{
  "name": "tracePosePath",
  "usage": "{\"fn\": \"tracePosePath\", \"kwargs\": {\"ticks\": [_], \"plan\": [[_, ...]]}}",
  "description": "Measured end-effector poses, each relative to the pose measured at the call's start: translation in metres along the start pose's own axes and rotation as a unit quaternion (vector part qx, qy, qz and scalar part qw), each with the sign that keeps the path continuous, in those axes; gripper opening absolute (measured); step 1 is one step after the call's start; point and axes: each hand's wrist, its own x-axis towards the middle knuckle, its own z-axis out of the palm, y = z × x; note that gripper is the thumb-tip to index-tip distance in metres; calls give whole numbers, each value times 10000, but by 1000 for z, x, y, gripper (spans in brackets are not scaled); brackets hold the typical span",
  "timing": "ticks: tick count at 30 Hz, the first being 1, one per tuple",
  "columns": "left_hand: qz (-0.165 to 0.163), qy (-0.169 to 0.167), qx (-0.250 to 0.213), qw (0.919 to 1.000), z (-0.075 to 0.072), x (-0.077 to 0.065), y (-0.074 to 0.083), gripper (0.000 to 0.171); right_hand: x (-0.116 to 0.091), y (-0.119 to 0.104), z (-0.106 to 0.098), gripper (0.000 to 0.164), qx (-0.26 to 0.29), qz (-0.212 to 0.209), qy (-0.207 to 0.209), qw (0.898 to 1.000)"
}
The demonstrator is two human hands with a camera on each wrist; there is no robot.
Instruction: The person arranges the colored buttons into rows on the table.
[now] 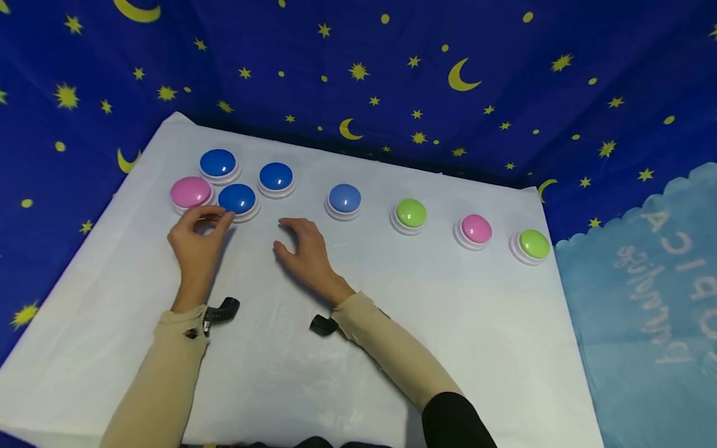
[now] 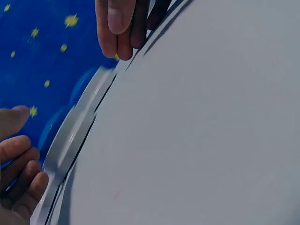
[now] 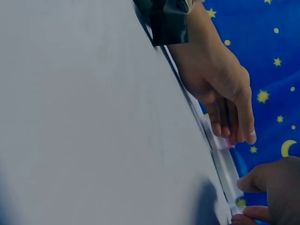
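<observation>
My left hand [image 1: 197, 239] hovers just in front of a pink push button [image 1: 190, 191] and a blue push button [image 1: 236, 199], both on round white bases. Its fingers are bent loosely, with the thumb tip overlapping the blue button's front edge in the head view. Nothing shows between those fingers [image 2: 117, 21] in the left wrist view. Over the table to the right, my right hand [image 1: 307, 255] is half spread, thumb apart from the fingers and holding nothing. Behind them stand two darker blue buttons [image 1: 218, 163] [image 1: 276, 177], and a lighter blue button [image 1: 343, 198] sits farther right.
A green button [image 1: 411, 213], a pink button [image 1: 476, 229] and another green button [image 1: 534, 244] continue the row rightward on the white table [image 1: 448, 323]. A dark blue star-patterned cloth [image 1: 392, 56] borders the back, and a light blue panel [image 1: 627, 261] hangs at right.
</observation>
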Motion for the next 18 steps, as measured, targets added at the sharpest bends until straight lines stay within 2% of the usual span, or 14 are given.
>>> {"fn": "tracePosePath", "kwargs": {"ticks": [2, 4, 11, 18], "plan": [[-221, 213, -58, 9995, -4, 5, -5, 26, 9, -3, 9, 50, -82, -26, -60, 9999], [-356, 264, -9, 9990, -7, 9, -10, 29, 17, -6, 17, 54, -204, -33, -95, 9997], [-259, -342, 182, 9989, -10, 10, -18, 41, 47, -15, 41, 62, -415, 178, 148, 9989], [-200, -677, 163, 9974, -7, 8, -21, 54, 58, -16, 53, 64, -536, 435, 257, 9973]]}}
